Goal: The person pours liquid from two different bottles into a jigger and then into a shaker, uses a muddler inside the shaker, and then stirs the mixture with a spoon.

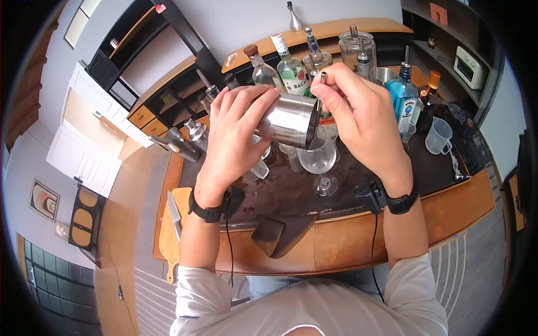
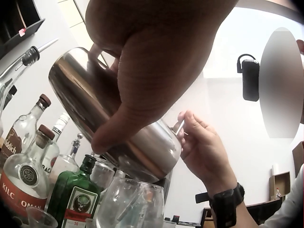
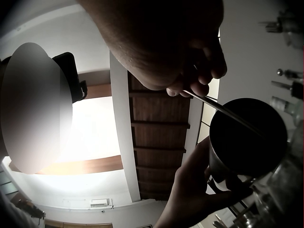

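Observation:
My left hand (image 1: pixel 235 126) grips a shiny metal shaker tin (image 1: pixel 287 119), which is tipped with its mouth toward the right. Under the tin's rim, a stemmed glass (image 1: pixel 318 159) stands on the dark bar top; its bowl looks clear in the left wrist view. Between thumb and fingers, my right hand (image 1: pixel 365 115) pinches a thin metal rod (image 3: pixel 221 109). This rod runs into the tin's dark mouth, where its far end is hidden.
Behind the hands stand several bottles, including a green bottle (image 2: pixel 73 192) and a blue bottle (image 1: pixel 400 98). A knife (image 1: pixel 174 210) lies on a wooden cutting board (image 1: pixel 182 238) at left. At right is a clear plastic jug (image 1: pixel 439 136). A dark folded piece (image 1: pixel 280 234) hangs over the front edge.

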A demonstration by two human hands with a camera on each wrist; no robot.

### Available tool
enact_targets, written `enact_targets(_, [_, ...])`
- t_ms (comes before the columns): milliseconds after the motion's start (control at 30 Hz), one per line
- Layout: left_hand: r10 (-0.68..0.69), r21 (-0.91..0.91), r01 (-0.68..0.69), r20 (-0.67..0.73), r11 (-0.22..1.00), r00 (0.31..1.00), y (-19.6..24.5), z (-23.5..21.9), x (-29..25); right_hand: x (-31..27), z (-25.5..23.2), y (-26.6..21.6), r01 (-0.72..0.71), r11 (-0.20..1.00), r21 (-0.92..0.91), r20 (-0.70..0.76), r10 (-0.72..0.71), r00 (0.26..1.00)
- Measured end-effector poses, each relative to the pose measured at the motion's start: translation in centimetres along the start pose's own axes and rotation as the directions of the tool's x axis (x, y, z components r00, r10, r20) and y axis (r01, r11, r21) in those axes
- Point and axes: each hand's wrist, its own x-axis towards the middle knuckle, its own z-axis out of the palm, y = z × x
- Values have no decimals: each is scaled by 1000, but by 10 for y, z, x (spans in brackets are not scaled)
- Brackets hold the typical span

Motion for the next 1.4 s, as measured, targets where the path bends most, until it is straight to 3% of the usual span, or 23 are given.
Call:
enact_targets(867, [23, 97, -25, 17, 995, 1000, 6, -5, 9, 1, 0, 1, -44, 998, 36, -13, 45, 999])
enact_targets(1100, [17, 107, -21, 33, 994, 999, 5, -5, 8, 5, -22, 2, -82, 996, 41, -79, 85, 993])
enact_targets(1233, [16, 102, -19, 35, 995, 999, 4, -4, 6, 6, -35, 3, -124, 978, 168, -185, 154, 971])
enact_targets(1333, [21, 104, -24, 36, 994, 999, 4, -3, 6, 7, -38, 5, -73, 973, 218, -236, 126, 964])
enact_targets(1400, [28, 102, -31, 33, 994, 999, 4, -3, 6, 6, -38, 4, -96, 971, 221, -208, 143, 967])
